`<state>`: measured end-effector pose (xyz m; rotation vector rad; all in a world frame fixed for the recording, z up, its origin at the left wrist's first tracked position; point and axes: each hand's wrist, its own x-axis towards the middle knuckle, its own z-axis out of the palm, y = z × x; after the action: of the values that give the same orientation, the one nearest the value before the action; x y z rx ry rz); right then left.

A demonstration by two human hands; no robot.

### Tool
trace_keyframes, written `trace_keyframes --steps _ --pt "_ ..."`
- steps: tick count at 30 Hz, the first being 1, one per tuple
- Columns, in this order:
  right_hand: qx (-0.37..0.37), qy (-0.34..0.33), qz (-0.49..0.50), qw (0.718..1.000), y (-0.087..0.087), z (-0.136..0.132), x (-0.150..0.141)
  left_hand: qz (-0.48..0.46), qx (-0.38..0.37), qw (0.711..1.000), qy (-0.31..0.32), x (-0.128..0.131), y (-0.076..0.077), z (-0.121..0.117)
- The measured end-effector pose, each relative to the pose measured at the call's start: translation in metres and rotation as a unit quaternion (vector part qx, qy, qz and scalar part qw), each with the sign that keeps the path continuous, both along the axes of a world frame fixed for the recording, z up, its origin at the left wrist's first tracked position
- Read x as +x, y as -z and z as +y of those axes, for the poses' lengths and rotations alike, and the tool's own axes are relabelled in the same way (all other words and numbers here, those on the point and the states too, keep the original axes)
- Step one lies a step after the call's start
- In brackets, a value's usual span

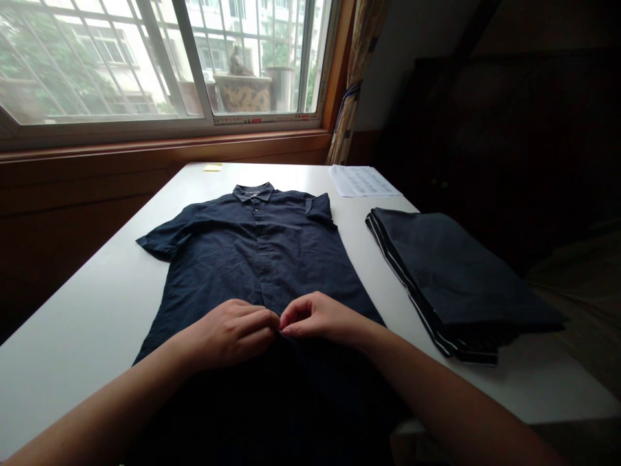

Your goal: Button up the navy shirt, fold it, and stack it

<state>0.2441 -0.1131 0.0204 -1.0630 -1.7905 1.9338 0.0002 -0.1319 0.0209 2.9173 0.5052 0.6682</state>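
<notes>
A dark navy short-sleeved shirt lies front side up, its collar toward the window and its sleeves spread. Low on the front placket, my left hand is closed, fingers curled on the fabric. Touching it from the other side, my right hand pinches the placket edge between thumb and forefinger. Whether a button sits between the fingertips is hidden. The shirt's collar looks fastened or nearly so. Its lower hem falls into deep shadow near my body.
A folded pile of dark clothes, one with white stripes, lies on the right of the white table. Printed sheets and a small yellow note are at the far edge. Beyond stands a barred window.
</notes>
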Motion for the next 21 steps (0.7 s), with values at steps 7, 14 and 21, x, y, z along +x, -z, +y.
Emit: trace_keyframes --steps 7,14,21 --pt "0.001 -0.010 0.001 1.000 -0.0001 -0.0004 0.0012 0.013 0.029 0.999 0.004 0.0008 -0.0017 -0.0010" --pt "0.004 -0.012 0.000 1.000 -0.0016 0.0003 0.0006 0.028 -0.011 1.000 0.005 -0.0007 -0.0058 -0.0013" --pt "0.011 -0.013 -0.009 1.000 -0.0035 0.0004 0.0019 -0.001 -0.002 1.000 0.010 -0.0004 -0.0086 -0.0026"
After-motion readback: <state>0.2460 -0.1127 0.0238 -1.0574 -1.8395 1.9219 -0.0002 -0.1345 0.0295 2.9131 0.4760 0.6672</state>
